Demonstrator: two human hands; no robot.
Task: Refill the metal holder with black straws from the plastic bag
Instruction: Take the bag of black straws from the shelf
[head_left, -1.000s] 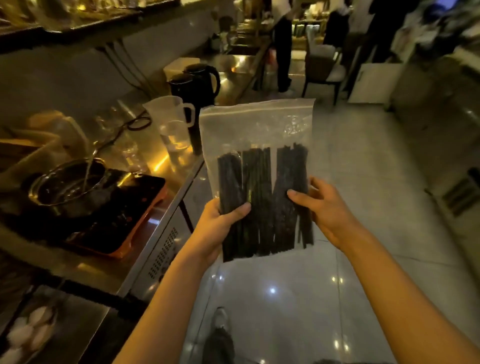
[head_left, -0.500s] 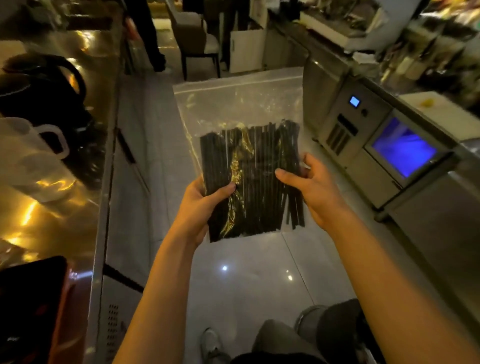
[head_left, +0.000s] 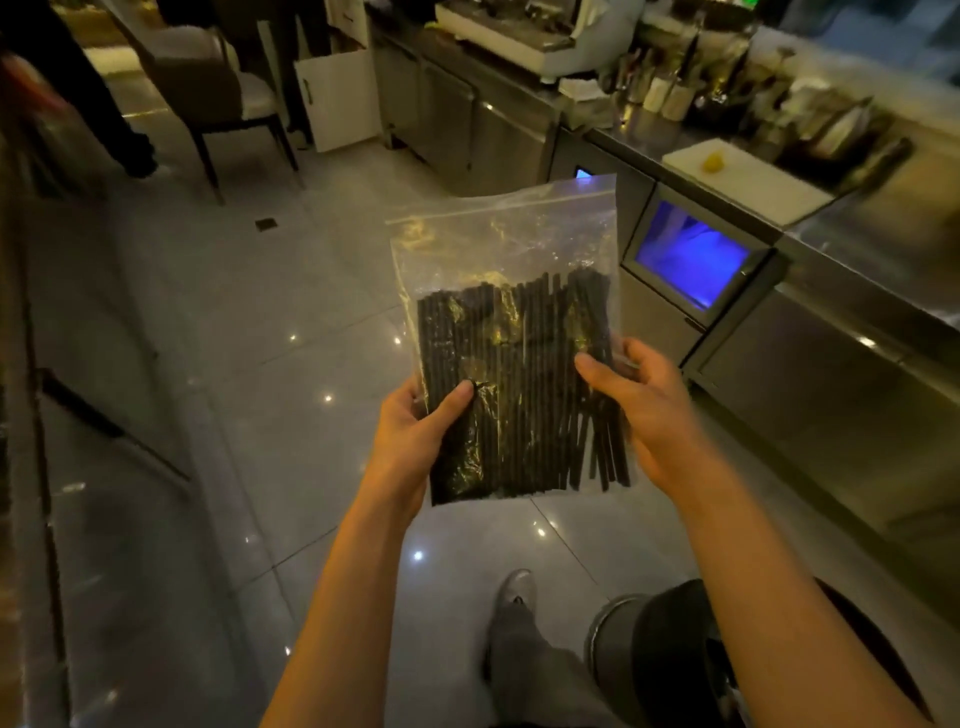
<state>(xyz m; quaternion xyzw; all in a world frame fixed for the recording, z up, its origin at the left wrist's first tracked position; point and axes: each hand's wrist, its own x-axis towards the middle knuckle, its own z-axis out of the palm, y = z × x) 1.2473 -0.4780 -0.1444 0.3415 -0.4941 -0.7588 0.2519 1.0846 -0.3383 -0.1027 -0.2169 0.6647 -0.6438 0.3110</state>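
A clear zip plastic bag (head_left: 506, 234) hangs upright in front of me over the tiled floor, its zip strip on top. Its lower half is packed with black straws (head_left: 524, 384) standing on end. My left hand (head_left: 415, 447) grips the bag's lower left edge, thumb across the front. My right hand (head_left: 644, 410) grips the lower right edge, thumb pressed on the straws. I cannot make out the metal holder; several upright containers crowd the far counter, too blurred to tell apart.
A steel counter (head_left: 857, 291) runs along the right, with a blue-lit machine window (head_left: 691, 265) and a white cutting board (head_left: 748, 182). Another counter's edge (head_left: 21, 415) lines the left. A chair (head_left: 208, 98) and a person's legs (head_left: 83, 98) stand at the far end. My shoe (head_left: 514, 592) is below.
My view has swung right, from the left counter with kettles and jug to the right counter. The bag stays in both hands, now a little lower right in view.
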